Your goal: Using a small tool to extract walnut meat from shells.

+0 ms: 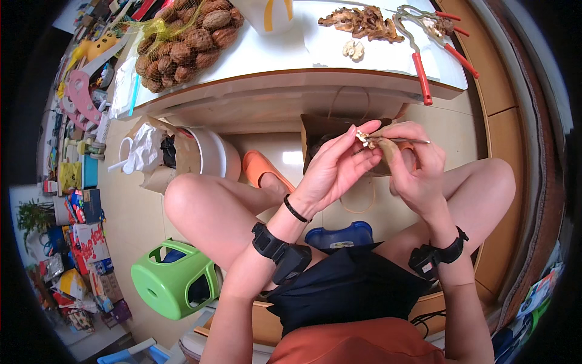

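Observation:
Over the brown paper bag on the floor, my left hand pinches a pale piece of walnut kernel at its fingertips. My right hand grips a thin metal pick, its tip at the kernel. Something tan covers the end of my right thumb; I cannot tell what it is. On the white table ahead lies a light walnut kernel, with a heap of browner walnut kernels behind it. Red-handled plier-type nutcrackers rest at the table's right corner.
A net bag of whole walnuts sits at the table's left, beside a white container with yellow stripes. Below are a white bucket and a paper bag with crumpled waste. A green plastic stool lies at my left.

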Motion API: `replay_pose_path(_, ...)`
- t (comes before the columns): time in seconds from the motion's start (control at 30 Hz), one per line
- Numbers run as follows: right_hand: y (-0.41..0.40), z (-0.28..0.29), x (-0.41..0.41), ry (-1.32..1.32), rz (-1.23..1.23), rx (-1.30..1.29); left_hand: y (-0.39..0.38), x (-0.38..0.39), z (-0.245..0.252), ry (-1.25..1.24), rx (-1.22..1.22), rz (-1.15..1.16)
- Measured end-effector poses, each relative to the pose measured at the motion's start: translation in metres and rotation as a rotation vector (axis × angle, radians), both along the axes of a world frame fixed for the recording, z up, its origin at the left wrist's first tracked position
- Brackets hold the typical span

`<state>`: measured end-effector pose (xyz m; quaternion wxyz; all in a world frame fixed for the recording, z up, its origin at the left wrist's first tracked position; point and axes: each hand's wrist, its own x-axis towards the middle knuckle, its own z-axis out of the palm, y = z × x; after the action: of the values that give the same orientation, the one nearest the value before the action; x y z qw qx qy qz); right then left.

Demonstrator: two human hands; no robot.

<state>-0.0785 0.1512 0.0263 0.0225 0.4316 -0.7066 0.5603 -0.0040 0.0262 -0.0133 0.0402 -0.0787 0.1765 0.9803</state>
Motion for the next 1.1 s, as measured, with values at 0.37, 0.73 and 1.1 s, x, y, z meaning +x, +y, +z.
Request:
replay_pose_path(0.37, 0.0002, -0.0009, -0.0003, -0.062, -0.027, 0.006, -0.0007, 0.0003, 0.0006, -0.005, 0.077, -0.046)
replay_pose_path(0.73, 0.0024, 0.0003, -0.0053, 0.027, -0.098, 0.140, -0.0020, 0.0015, -0.0015, 0.025, -0.016, -0.053)
replay_pose_path(1.1, 0.0020, -0.0007, -0.0017, 0.030, 0.057, 0.101, 0.0041, 0.0008, 0.0018, -0.078, -0.188, 0.116)
